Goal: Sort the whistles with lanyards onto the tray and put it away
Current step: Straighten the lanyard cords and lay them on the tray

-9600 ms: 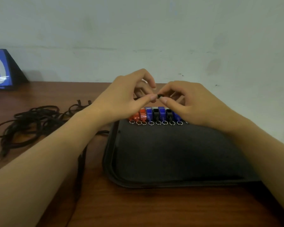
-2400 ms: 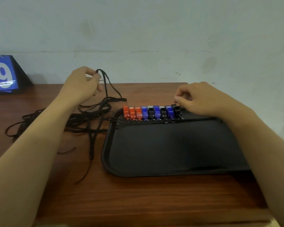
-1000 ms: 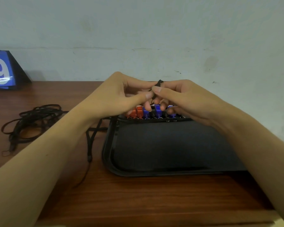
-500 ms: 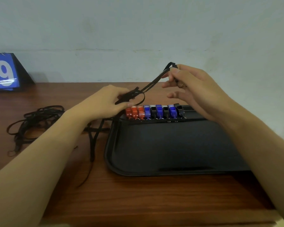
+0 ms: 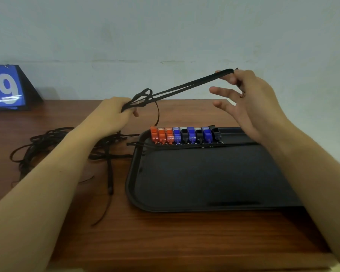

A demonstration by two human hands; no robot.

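Note:
A black tray (image 5: 204, 208) lies on the wooden table. Along its far edge stands a row of several whistles (image 5: 185, 134): orange at the left, then blue and black ones. A black lanyard (image 5: 186, 86) is stretched taut in the air above the row. My left hand (image 5: 114, 114) grips its bunched left end, from which a strand drops toward the orange whistles. My right hand (image 5: 249, 99) pinches the right end between thumb and forefinger, with the other fingers spread. Another black cord (image 5: 186, 145) lies across the tray in front of the whistles.
A tangle of black lanyards (image 5: 53, 146) lies on the table left of the tray, with loose ends trailing toward the near edge. A blue number sign (image 5: 6, 89) stands at the far left against the pale wall. The tray's right side hangs near the table's right edge.
My hands have drawn apart, my right hand going up and to the right. The lanyard between them has been pulled out longer and taut.

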